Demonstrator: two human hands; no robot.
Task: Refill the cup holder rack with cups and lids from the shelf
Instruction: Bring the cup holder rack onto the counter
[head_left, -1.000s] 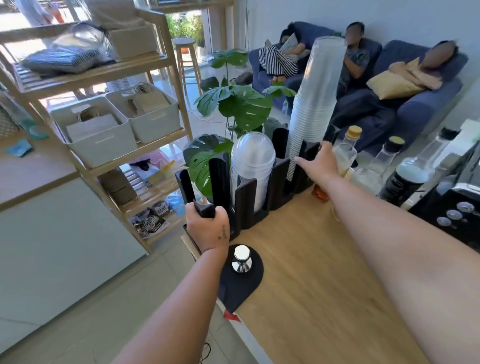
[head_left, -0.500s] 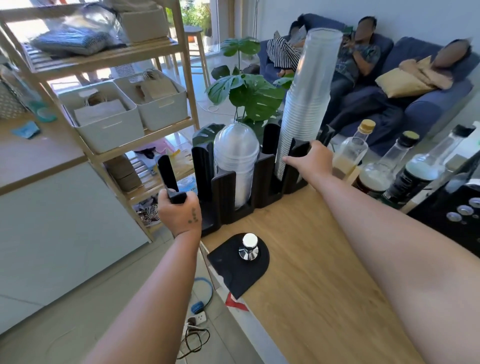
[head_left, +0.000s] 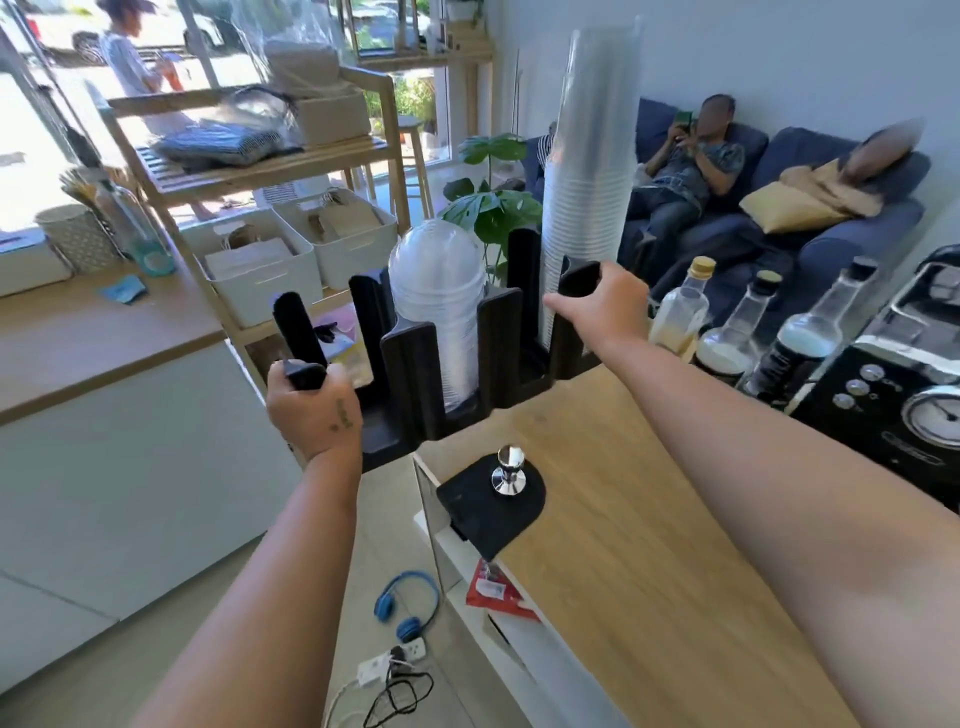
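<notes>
A black cup holder rack (head_left: 415, 364) juts past the left end of the wooden counter (head_left: 623, 519). My left hand (head_left: 314, 405) grips a post at its left end; my right hand (head_left: 602, 306) grips a post at its right end. A tall stack of clear cups (head_left: 589, 171) stands in the right slot. A stack of clear dome lids (head_left: 436, 291) fills the middle slot. The leftmost slot looks empty. Behind it stands a wooden shelf (head_left: 249, 176) with white bins (head_left: 260, 280) and bagged goods.
Bottles (head_left: 680, 306) and a black espresso machine (head_left: 893, 395) line the counter's right side. A tamper (head_left: 509, 470) sits on a black mat near the edge. Blue headphones (head_left: 405, 608) and a power strip lie on the floor. People sit on a blue sofa (head_left: 831, 228).
Both hands have kept their grip and the rack has shifted left, so its left end now overhangs the counter's end. My view has risen and turned left.
</notes>
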